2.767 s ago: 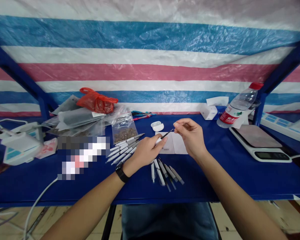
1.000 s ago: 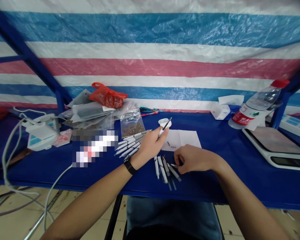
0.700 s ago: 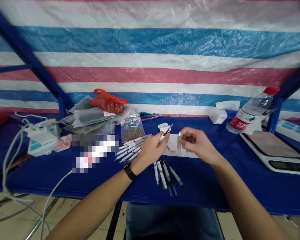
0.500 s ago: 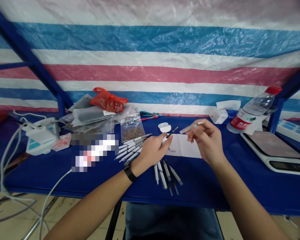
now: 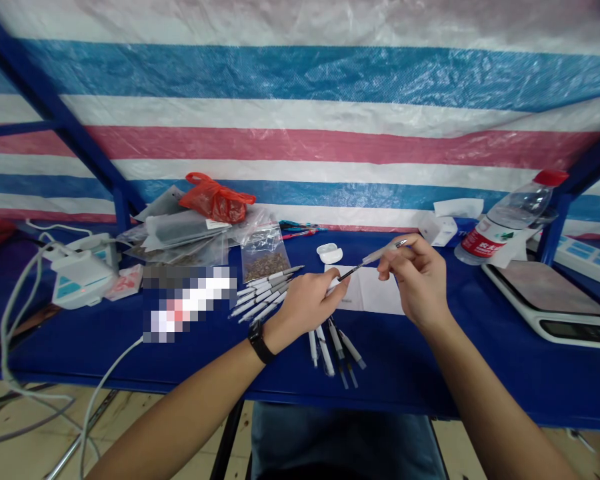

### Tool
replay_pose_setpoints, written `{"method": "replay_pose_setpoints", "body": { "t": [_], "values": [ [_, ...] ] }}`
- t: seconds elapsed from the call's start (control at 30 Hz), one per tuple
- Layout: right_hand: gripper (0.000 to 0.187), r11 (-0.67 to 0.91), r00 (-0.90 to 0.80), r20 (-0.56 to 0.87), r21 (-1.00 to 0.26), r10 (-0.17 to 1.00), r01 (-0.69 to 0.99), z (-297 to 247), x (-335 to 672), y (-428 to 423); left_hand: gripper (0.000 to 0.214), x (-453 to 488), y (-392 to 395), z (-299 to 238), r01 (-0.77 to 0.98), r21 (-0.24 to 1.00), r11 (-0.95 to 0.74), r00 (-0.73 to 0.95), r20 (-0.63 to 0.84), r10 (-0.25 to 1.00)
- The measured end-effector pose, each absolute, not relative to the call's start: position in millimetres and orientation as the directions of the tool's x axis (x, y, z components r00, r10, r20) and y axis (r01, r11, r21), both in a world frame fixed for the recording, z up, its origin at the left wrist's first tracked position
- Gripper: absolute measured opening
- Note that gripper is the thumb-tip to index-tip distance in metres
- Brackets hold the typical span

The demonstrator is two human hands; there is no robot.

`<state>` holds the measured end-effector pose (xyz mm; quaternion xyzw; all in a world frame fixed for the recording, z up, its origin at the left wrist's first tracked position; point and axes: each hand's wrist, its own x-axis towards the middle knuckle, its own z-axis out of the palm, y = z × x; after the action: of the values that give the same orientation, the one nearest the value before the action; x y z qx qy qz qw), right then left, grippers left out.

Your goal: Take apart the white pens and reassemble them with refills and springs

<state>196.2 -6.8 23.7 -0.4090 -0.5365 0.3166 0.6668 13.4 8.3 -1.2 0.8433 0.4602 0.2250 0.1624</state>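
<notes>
My left hand (image 5: 307, 295) is closed around a white pen barrel (image 5: 333, 285), with a dark refill (image 5: 350, 272) sticking out towards the right. Between the fingertips of my right hand (image 5: 424, 279) is a pale, see-through pen front section (image 5: 379, 254) with a metal tip. Its open end meets the refill's end, though how far the refill reaches inside I cannot tell. Beneath both hands lies a white paper sheet (image 5: 384, 293). Several white pens (image 5: 263, 293) lie left of my left hand, partly hidden by it. Below it are loose pen parts and refills (image 5: 337, 343).
A small white open case (image 5: 329, 253) sits behind the paper. At the left are zip bags (image 5: 265, 263), a red plastic bag (image 5: 217, 200) and a white adapter with cables (image 5: 83, 277). Right stand a water bottle (image 5: 505, 223) and a digital scale (image 5: 555, 300).
The pen front section and the refill, apart before, have come together. My left hand has shifted slightly right, and the refill now points at the section's open end.
</notes>
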Motion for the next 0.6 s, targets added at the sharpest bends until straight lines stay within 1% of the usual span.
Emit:
{"method": "replay_pose_setpoints", "body": {
  "t": [0.1,0.27,0.43,0.53,0.6],
  "values": [
    [0.018,0.455,0.217,0.441,-0.89,0.871,-0.014,21.8,197.2,-6.4,0.034,12.8,7.9,-0.8,0.703,0.478,-0.526,0.483,0.222,0.847],
    [0.016,0.418,0.181,0.409,-0.908,0.894,-0.011,21.6,197.8,-6.6,0.036,12.6,8.8,-1.5,0.708,0.466,-0.531,0.486,0.224,0.845],
    [0.016,0.368,0.156,0.359,-0.929,0.92,-0.03,21.1,198.3,-4.9,0.035,12.8,8.7,-0.2,0.695,0.484,-0.532,0.488,0.226,0.843],
    [0.017,0.388,0.144,0.383,-0.922,0.912,-0.008,19.4,198.0,-5.1,0.037,13.3,8.5,0.2,0.705,0.485,-0.518,0.479,0.213,0.851],
    [0.017,0.42,0.118,0.422,-0.907,0.899,0.047,18.0,196.7,-6.9,0.038,13.4,8.8,-0.4,0.71,0.482,-0.514,0.48,0.205,0.853]
  ]
}}
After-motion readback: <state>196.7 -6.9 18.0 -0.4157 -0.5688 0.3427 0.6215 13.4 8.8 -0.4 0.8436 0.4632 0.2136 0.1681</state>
